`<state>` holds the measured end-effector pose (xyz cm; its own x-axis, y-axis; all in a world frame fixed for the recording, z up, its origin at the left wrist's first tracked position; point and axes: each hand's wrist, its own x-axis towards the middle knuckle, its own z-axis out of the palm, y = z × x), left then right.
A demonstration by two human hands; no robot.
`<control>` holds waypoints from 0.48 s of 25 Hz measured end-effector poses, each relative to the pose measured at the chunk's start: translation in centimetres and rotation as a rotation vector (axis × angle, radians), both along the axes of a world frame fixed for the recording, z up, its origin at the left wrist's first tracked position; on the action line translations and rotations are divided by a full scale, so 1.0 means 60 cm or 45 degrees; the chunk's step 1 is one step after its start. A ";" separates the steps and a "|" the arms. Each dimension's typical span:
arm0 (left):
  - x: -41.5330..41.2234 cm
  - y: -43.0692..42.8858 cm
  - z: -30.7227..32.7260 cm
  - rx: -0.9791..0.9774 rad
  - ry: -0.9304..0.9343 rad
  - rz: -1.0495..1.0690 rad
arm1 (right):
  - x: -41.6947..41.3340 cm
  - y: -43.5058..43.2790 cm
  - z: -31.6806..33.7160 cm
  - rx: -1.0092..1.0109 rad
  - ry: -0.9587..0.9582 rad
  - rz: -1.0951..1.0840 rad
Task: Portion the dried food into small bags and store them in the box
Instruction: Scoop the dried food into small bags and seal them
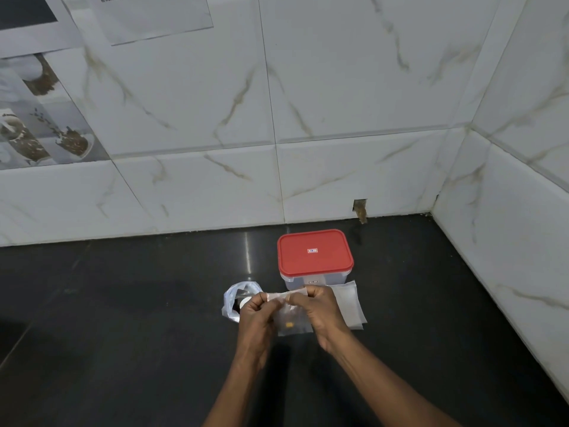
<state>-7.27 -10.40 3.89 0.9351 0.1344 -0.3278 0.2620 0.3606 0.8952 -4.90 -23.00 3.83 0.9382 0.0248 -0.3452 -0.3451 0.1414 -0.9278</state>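
A small clear bag (291, 323) with a little dark and yellow dried food in its bottom hangs between my hands. My left hand (257, 315) pinches the left end of its top strip and my right hand (318, 309) pinches the right end. Behind them stands a clear plastic box (292, 282) with its red lid (314, 252) on. To the left lies an open clear bag of dark dried food (234, 300), partly hidden by my left hand. A stack of empty small bags (349, 303) lies to the right, by the box.
All of it sits on a dark glossy counter (123, 318). White marble-look tiled walls (338, 103) close the back and the right side, meeting in a corner at the far right. A small hole (360, 208) shows in the back wall low down.
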 end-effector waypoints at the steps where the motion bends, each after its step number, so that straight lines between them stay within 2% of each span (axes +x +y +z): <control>1: -0.002 0.000 0.001 -0.021 0.001 -0.025 | -0.001 -0.002 0.000 0.016 -0.007 0.005; 5: -0.002 0.005 -0.005 0.019 0.028 -0.024 | -0.007 -0.016 -0.005 0.094 0.033 0.048; 12: 0.003 0.004 -0.008 0.178 0.134 -0.031 | -0.007 -0.007 -0.013 0.044 0.020 0.059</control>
